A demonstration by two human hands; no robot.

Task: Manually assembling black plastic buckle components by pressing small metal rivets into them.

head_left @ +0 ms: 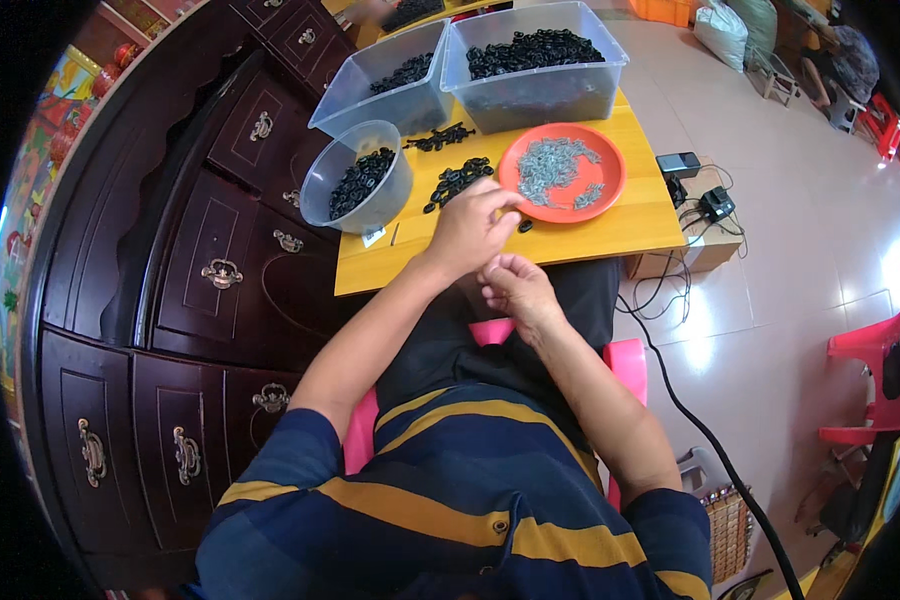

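Note:
My left hand [473, 228] is over the front edge of the yellow table [630, 225], its fingers bent together near the left rim of an orange-red round plate [610, 195]. Just below it, my right hand [522, 292] is closed above my lap, thumb against curled fingers. Whatever either hand grips is too small or hidden to make out. Many small, shiny, clear-grey pieces [555, 168] lie on the plate, with a smaller heap apart. A pile of small black oval rings [460, 183] lies beyond my left hand. One black piece [526, 226] sits by the plate.
A clear round tub [398, 190] of black parts stands at the table's left. Two clear bins [530, 105] [335, 105] with black parts stand at the back. Dark drawers [200, 220] rise on the left. Right of the table are a cardboard box [705, 255] and black cables [670, 370].

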